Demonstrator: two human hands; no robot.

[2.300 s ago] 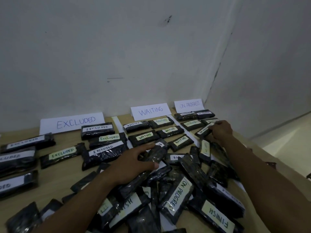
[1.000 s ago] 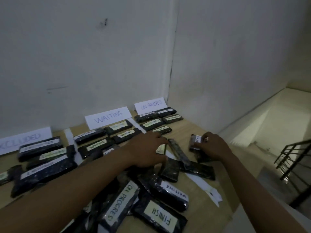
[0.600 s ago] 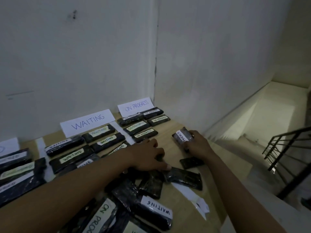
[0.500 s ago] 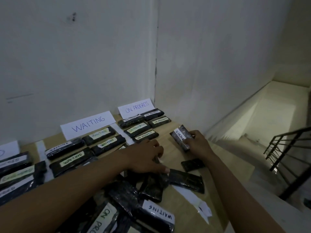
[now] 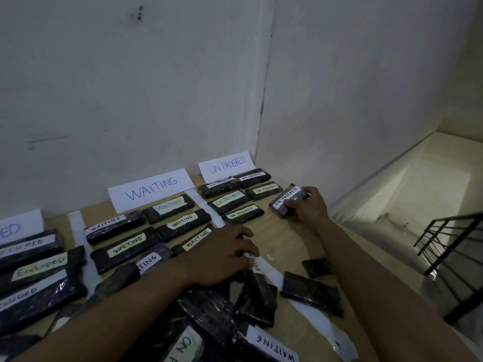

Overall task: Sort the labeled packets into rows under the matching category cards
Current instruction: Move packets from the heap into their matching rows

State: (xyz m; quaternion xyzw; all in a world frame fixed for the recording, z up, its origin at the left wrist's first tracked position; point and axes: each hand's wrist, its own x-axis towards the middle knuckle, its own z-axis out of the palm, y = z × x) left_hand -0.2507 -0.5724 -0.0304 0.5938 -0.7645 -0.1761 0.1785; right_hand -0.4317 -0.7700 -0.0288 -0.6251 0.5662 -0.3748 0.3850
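My right hand (image 5: 306, 207) grips a black packet labelled ON PROGRESS (image 5: 287, 199), low over the table just right of the rows under the ON PROGRESS card (image 5: 226, 164). Several packets (image 5: 241, 213) lie in that group. My left hand (image 5: 224, 253) rests palm down on a packet at the top of the unsorted pile (image 5: 209, 317); what its fingers hold is hidden. Rows of WAITING packets (image 5: 183, 221) lie under the WAITING card (image 5: 151, 189). EXCLUDED packets (image 5: 39, 266) fill the left edge.
White paper strips (image 5: 78, 231) divide the columns on the wooden table (image 5: 282, 239). Loose packets (image 5: 311, 293) lie face down at the right. The table's right edge drops to a stairwell with a black railing (image 5: 449, 259). Walls meet in a corner behind the cards.
My right hand lifted an ON PROGRESS packet from the right side and carried it forward beside the ON PROGRESS rows. My left hand stayed on the pile. The view swung right, then back left.
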